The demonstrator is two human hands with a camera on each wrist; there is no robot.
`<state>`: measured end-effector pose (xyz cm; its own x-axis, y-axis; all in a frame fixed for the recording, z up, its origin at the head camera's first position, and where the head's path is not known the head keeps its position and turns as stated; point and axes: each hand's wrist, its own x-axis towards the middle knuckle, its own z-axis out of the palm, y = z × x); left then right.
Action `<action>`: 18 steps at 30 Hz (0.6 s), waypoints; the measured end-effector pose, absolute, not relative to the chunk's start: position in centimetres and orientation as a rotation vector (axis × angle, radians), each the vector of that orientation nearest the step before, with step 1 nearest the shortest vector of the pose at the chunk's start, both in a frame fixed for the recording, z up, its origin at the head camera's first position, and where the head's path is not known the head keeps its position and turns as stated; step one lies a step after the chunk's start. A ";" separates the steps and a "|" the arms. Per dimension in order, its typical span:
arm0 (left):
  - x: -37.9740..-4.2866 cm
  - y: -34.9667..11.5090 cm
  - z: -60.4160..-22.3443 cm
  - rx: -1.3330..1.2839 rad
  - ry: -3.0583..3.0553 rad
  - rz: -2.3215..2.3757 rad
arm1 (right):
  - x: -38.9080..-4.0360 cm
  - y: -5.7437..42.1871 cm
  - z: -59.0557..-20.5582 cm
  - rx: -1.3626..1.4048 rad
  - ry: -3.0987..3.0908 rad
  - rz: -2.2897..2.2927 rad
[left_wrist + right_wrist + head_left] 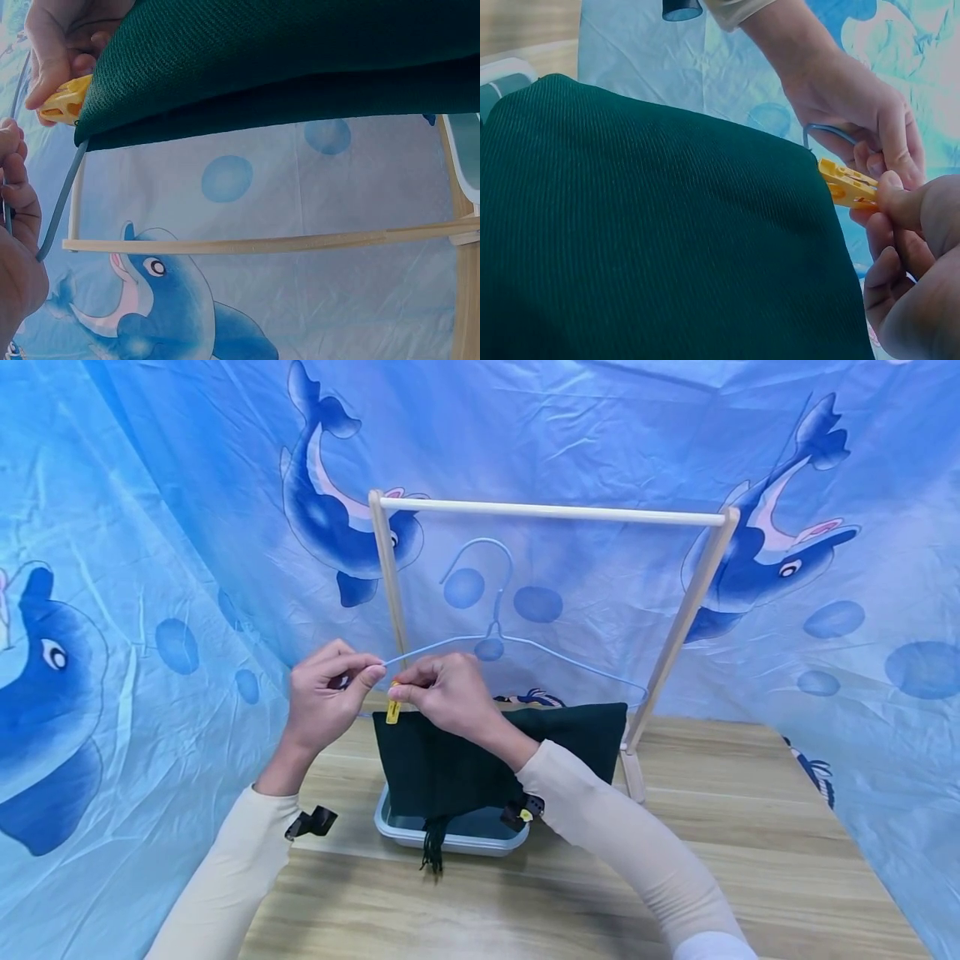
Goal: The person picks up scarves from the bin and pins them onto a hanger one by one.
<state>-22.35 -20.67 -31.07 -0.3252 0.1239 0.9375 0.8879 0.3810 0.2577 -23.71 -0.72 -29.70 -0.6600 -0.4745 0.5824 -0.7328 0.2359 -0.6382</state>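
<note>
A dark green cloth (495,760) with a tassel (433,845) hangs folded over the lower bar of a light blue wire hanger (573,662). My left hand (327,693) pinches the hanger near its left shoulder. Beside it my right hand (447,693) holds a yellow clothespin (393,706) between thumb and fingers. In the right wrist view the clothespin (847,184) sits at the cloth's upper corner, its tip on the edge. The left wrist view shows the same clothespin (66,101) over the fold, next to the hanger wire (63,199).
Behind the hanger stands a wooden rack with a white crossbar (551,512). A pale blue tray (450,842) lies on the wood-grain table (420,910) under the cloth. Dolphin-print curtains (600,427) enclose the table, and a braided cord (534,697) shows behind the cloth.
</note>
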 end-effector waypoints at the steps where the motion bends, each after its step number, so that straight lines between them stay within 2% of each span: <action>1: -22.3 -20.7 -31.1 -0.901 -1.719 -1.036 | -23.7 -0.8 -29.8 1.132 -2.257 1.392; 18: -22.2 -20.5 -31.5 -0.874 -1.746 -1.073 | -24.2 -0.8 -29.5 1.173 -2.494 1.265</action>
<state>-22.17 -20.52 -31.45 -0.3626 0.1139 0.9250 0.8767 0.3784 0.2971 -24.18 -0.79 -29.54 -0.6956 -0.5890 0.4113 -0.6799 0.3547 -0.6418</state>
